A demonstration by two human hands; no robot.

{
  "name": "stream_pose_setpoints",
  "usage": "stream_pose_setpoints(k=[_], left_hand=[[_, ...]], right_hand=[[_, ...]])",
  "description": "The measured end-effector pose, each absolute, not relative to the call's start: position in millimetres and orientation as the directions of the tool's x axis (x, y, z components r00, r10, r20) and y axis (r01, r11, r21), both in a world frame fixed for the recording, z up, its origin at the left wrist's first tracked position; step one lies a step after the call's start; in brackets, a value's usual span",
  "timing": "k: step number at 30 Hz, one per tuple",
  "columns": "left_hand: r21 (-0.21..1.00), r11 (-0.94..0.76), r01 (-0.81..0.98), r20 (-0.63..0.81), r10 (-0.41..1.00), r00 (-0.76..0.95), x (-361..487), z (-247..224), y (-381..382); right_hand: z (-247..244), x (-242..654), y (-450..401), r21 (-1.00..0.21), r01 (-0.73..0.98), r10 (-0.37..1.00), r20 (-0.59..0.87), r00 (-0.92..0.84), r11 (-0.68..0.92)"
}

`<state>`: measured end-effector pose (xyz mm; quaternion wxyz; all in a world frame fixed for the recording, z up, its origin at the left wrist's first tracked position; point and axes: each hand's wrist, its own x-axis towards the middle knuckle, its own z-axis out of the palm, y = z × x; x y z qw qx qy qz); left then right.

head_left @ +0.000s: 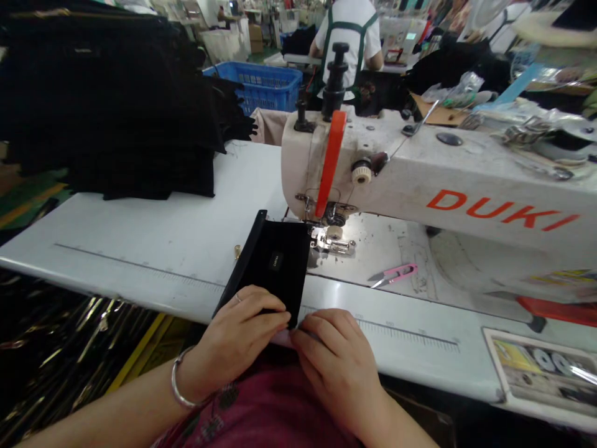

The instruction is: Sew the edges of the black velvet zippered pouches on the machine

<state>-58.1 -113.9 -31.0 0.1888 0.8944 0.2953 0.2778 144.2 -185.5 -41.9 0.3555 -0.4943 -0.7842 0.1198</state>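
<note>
A black fabric piece (285,249) with a small label lies on the white sewing table, its right edge beside the presser foot (333,242) of the sewing machine (401,168). My left hand (240,326), with a ring and a silver bangle, grips the near edge of the fabric, thumb and fingers pressed together. Close to the fabric's near right corner, my right hand (333,351) is closed with curled fingers; what they pinch is too hidden to tell.
Pink-handled thread snips (395,274) lie right of the needle area. Black fabric pieces (107,112) are stacked at the back left, near a blue basket (265,84). A small gold piece (237,251) lies left of the fabric. A person (352,37) sits beyond the machine.
</note>
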Motion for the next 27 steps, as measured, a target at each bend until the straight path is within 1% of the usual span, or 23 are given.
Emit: stream_pose_setpoints(k=[3, 5, 8, 11, 13, 17, 20, 24, 27], left_hand=[[0.436, -0.787, 0.437, 0.349, 0.595, 0.724, -59.5, -32.1, -114.9], [0.421, -0.794, 0.44, 0.337, 0.587, 0.737, -60.7, -32.3, -115.8], [0.434, -0.799, 0.416, 0.361, 0.578, 0.732, -59.9, -30.8, -116.1], [0.473, -0.787, 0.395, 0.427, 0.597, 0.679, -56.9, -28.7, -115.3], [0.468, -0.79, 0.395, 0.433, 0.595, 0.677, -55.5, -28.5, -114.6], [0.428, -0.809, 0.403, 0.335, 0.556, 0.761, -57.1, -29.5, -113.7], [0.453, -0.797, 0.4, 0.286, 0.555, 0.781, -59.5, -27.7, -112.4], [0.473, -0.798, 0.373, 0.266, 0.533, 0.803, -60.0, -24.5, -109.7], [0.451, -0.817, 0.358, 0.248, 0.5, 0.83, -59.4, -23.4, -108.3]], right_hand=[[-42.8, 144.9, -185.8, -0.532, 0.689, 0.852, 0.454, -0.259, 0.493], [-43.1, 144.9, -185.3, -0.528, 0.688, 0.848, 0.462, -0.259, 0.498], [-43.1, 144.9, -184.0, -0.534, 0.679, 0.845, 0.469, -0.258, 0.504], [-43.4, 145.1, -183.4, -0.542, 0.668, 0.842, 0.473, -0.26, 0.511], [-43.6, 145.4, -183.9, -0.544, 0.663, 0.841, 0.471, -0.266, 0.514], [-43.1, 145.9, -185.0, -0.542, 0.664, 0.842, 0.467, -0.271, 0.515], [-42.4, 145.4, -185.1, -0.542, 0.665, 0.842, 0.468, -0.269, 0.513], [-43.6, 143.6, -184.4, -0.534, 0.674, 0.835, 0.495, -0.24, 0.511], [-46.4, 142.8, -181.6, -0.499, 0.676, 0.801, 0.549, -0.237, 0.542]])
